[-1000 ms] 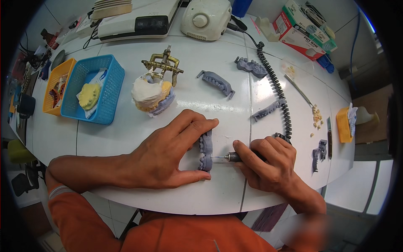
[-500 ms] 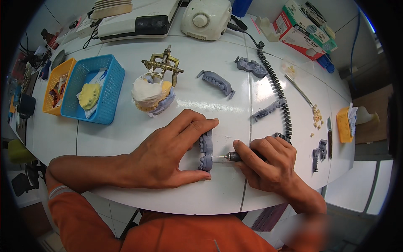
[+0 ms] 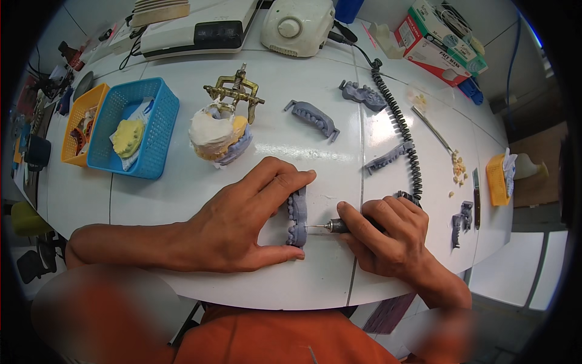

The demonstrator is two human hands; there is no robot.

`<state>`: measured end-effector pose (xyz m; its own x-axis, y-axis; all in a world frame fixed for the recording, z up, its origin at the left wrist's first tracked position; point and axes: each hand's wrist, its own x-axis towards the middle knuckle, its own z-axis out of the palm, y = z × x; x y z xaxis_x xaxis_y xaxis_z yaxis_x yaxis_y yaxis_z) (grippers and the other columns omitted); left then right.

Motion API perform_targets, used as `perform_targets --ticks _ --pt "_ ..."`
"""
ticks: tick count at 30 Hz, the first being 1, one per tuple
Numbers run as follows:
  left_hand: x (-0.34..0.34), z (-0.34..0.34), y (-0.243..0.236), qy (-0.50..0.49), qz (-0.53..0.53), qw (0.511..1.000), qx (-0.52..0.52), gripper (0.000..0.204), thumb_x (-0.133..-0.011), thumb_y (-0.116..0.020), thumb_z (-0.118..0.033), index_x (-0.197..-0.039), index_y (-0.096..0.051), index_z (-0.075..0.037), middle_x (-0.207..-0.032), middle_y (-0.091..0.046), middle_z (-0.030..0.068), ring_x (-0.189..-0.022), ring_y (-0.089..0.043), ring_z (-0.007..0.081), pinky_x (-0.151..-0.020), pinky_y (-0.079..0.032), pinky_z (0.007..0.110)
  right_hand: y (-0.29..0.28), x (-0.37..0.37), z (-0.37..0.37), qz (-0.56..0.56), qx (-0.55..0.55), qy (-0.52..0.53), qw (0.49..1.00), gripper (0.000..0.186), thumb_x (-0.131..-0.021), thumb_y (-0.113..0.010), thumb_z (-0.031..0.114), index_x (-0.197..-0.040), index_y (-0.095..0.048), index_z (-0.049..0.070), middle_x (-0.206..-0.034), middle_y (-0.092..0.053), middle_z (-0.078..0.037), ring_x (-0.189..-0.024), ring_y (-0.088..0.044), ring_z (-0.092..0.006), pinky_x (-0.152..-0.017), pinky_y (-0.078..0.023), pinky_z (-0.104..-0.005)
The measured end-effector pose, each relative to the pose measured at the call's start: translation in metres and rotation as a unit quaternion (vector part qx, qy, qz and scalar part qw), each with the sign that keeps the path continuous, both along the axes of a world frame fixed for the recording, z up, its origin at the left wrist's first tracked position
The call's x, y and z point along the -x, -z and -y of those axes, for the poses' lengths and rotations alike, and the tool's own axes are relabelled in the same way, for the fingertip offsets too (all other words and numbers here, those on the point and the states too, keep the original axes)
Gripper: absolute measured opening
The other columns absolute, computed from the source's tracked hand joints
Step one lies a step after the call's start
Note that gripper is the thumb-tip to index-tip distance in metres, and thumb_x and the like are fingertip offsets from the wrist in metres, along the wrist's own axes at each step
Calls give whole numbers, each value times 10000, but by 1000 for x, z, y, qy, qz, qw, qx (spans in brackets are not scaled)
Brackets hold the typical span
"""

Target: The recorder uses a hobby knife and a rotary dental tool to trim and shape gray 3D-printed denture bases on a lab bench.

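A grey dental model [image 3: 297, 219] with a row of teeth stands on the white table. My left hand [image 3: 245, 215] grips it by its two ends, thumb at the near end and fingers at the far end. In my right hand [image 3: 388, 236] is a dental handpiece [image 3: 337, 226], held like a pen. Its thin bur points left, with the tip at the model's right side; whether it touches I cannot tell. The handpiece's black coiled cord [image 3: 400, 121] runs back from my right hand to a cream control box [image 3: 297, 27].
A brass articulator [image 3: 236, 94] bearing a plaster cast [image 3: 212, 134] stands beyond my left hand. Blue [image 3: 160, 133] and orange [image 3: 68, 145] baskets are at left. More grey models [image 3: 314, 120] lie farther back. At right are loose tooth-coloured pieces [image 3: 459, 167], a knife [image 3: 476, 200] and a small orange basket [image 3: 497, 182].
Both hands, the grey model and the handpiece stay practically in place. The view has shifted very slightly.
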<state>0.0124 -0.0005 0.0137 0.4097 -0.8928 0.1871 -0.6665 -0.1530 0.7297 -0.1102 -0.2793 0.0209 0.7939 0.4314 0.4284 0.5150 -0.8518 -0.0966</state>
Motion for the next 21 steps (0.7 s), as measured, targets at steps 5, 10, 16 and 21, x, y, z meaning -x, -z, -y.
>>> perform_targets --ticks 5,10,16,21 --pt "0 0 -1 0 3 1000 -3 1036 -823 -998 -367 -1644 -460 -35 -1379 -514 166 -905 -596 188 -766 -579 323 0 0 0 -4 1 1 1000 370 -839 -896 235 -1187 -822 132 -766 -550 30 -621 -531 -119 -547 -390 -308" --pt "0 0 -1 1 5 1000 -6 1041 -821 -1000 -367 -1646 -458 -34 -1381 -512 167 -905 -595 189 -765 -577 320 0 0 0 -2 0 0 1000 374 -835 -893 230 -1189 -822 133 -762 -549 31 -617 -529 -118 -545 -390 -308" --pt "0 0 -1 3 2 1000 -5 1042 -826 -998 -362 -1650 -450 -35 -1382 -507 169 -915 -597 191 -773 -580 321 1 0 0 -1 0 0 1000 372 -829 -894 225 -1183 -823 134 -762 -548 31 -616 -526 -116 -544 -387 -308" --pt "0 0 0 2 1 1000 -5 1038 -827 -998 -365 -1647 -452 -37 -1388 -508 171 -912 -602 190 -778 -586 322 0 0 0 -4 0 0 1000 368 -829 -894 225 -1178 -822 133 -766 -551 31 -616 -526 -117 -546 -388 -308"
